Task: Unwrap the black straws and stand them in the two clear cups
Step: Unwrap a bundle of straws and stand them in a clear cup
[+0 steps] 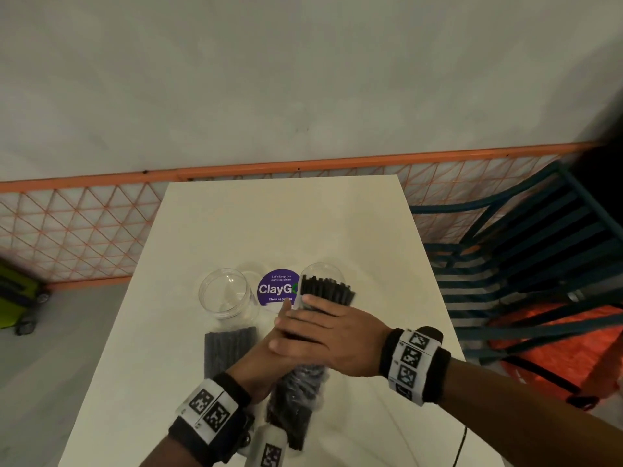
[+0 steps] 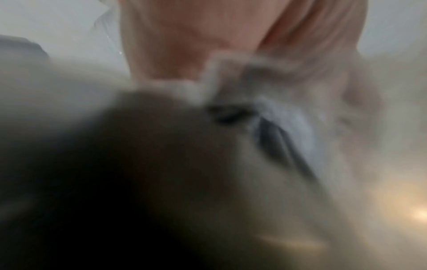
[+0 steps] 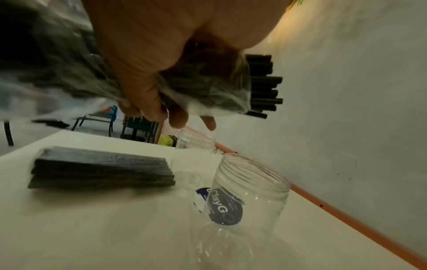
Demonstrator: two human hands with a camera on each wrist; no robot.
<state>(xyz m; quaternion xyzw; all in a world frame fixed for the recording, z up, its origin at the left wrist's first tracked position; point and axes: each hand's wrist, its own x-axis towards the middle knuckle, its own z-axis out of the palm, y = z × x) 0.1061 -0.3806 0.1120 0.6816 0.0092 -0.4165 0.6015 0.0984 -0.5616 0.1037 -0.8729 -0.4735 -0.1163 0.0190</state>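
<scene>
Above the near middle of the bench (image 1: 236,214), a bundle of black straws (image 1: 325,289) is held off the surface, its bare ends sticking out of a clear wrapper (image 3: 219,87) over the mouth of the right cup (image 3: 249,191). The right hand (image 1: 332,335) lies across the bundle, and the right-wrist view shows its fingers (image 3: 143,102) curled round wrapper and straws together, which the head view hides. The left hand (image 1: 259,365) sits under the right one at the bundle's lower part; I cannot tell how its fingers lie, since the left-wrist view is only blur. A second, wrapped pack (image 1: 231,348) lies flat just in front of the empty left cup (image 1: 226,294). Between the cups a round purple sticker (image 1: 276,288) reading "ClayG" is stuck to the white bench top. Beyond stand an orange lattice fence (image 1: 77,230), a grey wall, a teal slatted chair (image 1: 539,247) at right and a green thing (image 1: 17,294) at left.
</scene>
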